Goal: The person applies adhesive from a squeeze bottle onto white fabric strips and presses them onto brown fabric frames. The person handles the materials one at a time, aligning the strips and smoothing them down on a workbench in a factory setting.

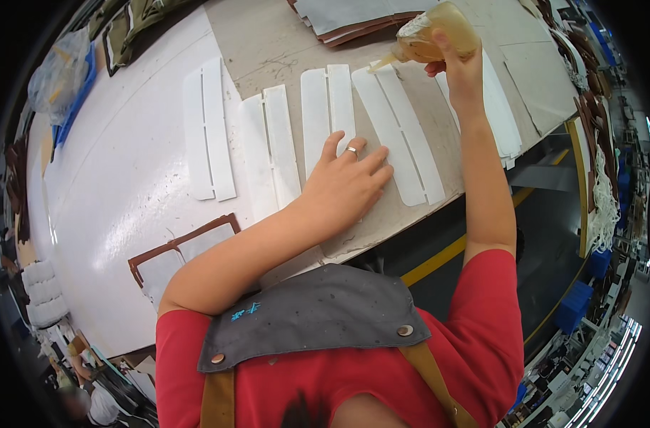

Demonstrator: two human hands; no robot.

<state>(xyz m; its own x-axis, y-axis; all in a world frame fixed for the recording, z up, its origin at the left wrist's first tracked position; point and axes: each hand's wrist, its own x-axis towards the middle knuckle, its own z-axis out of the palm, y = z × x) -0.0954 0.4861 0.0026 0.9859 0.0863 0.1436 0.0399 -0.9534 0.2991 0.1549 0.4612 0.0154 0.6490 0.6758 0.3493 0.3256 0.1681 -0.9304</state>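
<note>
1. Far right on the bench, right hand [459,68] is wrapped closed around a glue bottle [439,32], nozzle tilted left-down, tip touching the white strip pair [400,132].
2. Strip pair's long axis runs far-left to near-right.
3. Left hand [346,182] lies flat, fingers spread, holding nothing, pressing just left of that strip pair; it is the nearer hand.

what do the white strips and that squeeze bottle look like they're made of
Strips: thin, matte white sheet, probably stiff paperboard or fibreboard; they lie flat with clean-cut edges. Bottle in the right hand: soft translucent plastic, seemingly; amber liquid shows through its wall. The left hand rests flat beside the strips.
</note>
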